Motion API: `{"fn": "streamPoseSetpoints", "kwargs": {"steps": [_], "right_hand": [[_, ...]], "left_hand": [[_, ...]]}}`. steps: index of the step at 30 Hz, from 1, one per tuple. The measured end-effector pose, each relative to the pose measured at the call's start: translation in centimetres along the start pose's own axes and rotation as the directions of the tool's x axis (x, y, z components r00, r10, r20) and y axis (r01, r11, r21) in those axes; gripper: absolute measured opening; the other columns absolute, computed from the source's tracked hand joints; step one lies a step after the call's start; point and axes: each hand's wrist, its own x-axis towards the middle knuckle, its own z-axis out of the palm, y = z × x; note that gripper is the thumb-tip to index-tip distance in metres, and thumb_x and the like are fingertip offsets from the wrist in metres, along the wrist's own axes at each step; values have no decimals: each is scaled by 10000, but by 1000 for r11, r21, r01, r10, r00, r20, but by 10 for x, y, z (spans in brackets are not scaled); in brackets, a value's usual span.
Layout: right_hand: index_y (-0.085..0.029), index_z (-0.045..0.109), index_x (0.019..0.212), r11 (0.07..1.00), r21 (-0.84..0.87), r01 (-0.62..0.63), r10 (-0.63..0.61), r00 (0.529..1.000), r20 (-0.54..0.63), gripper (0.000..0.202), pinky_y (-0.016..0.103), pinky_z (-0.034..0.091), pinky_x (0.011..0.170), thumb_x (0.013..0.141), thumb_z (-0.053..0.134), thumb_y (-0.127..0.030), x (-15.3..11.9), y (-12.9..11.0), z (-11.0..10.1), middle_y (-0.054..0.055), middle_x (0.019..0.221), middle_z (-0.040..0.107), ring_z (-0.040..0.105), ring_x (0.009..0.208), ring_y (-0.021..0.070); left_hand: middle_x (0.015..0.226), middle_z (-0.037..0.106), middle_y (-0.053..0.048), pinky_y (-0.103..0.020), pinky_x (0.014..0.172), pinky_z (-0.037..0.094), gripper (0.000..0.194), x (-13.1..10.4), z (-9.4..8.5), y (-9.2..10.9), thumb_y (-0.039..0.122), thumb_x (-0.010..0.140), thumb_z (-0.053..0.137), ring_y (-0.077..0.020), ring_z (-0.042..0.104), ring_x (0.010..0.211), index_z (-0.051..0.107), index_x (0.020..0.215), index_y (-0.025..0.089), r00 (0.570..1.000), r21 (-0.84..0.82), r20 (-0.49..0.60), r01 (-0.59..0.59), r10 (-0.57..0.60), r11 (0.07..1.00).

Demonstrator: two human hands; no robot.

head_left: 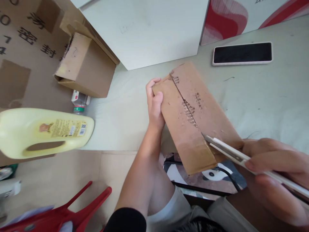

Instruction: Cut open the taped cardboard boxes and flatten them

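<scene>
Our right hand [272, 174] is cut off by the frame's right edge; we see it closed round the handle of a white utility knife [243, 158], whose far end runs out of frame too. Blade tip sits on the cardboard piece [193, 119], at the lower end of a long slit running up its middle. Can't tell how deep the blade goes.

Our left hand [154, 103] grips the cardboard's upper left edge, thumb on top, fingers curled behind and mostly hidden. The cardboard lies tilted, upper part over the pale surface [265, 96], lower end hanging past its edge above our lap. Rough stab marks beside the slit.

Under the cardboard's lower end: a panda-print item [212, 175] with a black cable across it, mostly covered; can't say what it is.

Around:
- phone [242, 53], screen dark, flat on the surface, well apart from the cardboard
- white panel [149, 29] standing behind
- small brown box [84, 66], left, open flap torn
- small bottle [79, 102] half hidden beneath that box
- yellow jug [43, 132], lying on its side, left end cropped
- red plastic stool [60, 216] bottom left, only partly in frame
</scene>
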Motion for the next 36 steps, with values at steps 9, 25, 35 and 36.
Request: {"fn": "streamPoseSetpoints", "kwargs": {"steps": [9,25,35,36], "right_hand": [[-257,547,946,992,116,41,-40,999,-10,117,331,468,438,1017,454,-261,-4,4,6,-12,569,518,513,422,130],[-260,573,1026,996,87,-16,10,998,67,203,339,500,469,926,484,-108,-8,1,-1,22,663,558,554,515,164],[-276,578,1023,996,87,-13,6,996,85,214,330,502,445,917,501,-107,-8,4,-5,22,649,571,569,504,170],[-279,577,1023,996,89,-14,6,996,86,208,331,502,441,923,496,-116,-8,3,-4,23,651,573,564,501,171]], "left_hand": [[1099,606,-28,-348,932,534,522,0,-2,0,652,840,677,-196,656,1002,544,1182,280,1000,21,-14,-3,4,1000],[1102,590,-34,-339,862,536,533,1,-1,0,664,826,677,-187,633,935,527,1173,289,1000,34,-17,10,-9,999],[1098,579,-39,-351,880,526,552,1,-2,-1,673,822,672,-195,629,956,510,1183,288,1000,37,-10,10,-9,999],[1103,578,-41,-356,889,524,556,1,-2,-1,679,821,668,-199,630,968,508,1186,290,1000,40,-10,16,-16,999]]}}
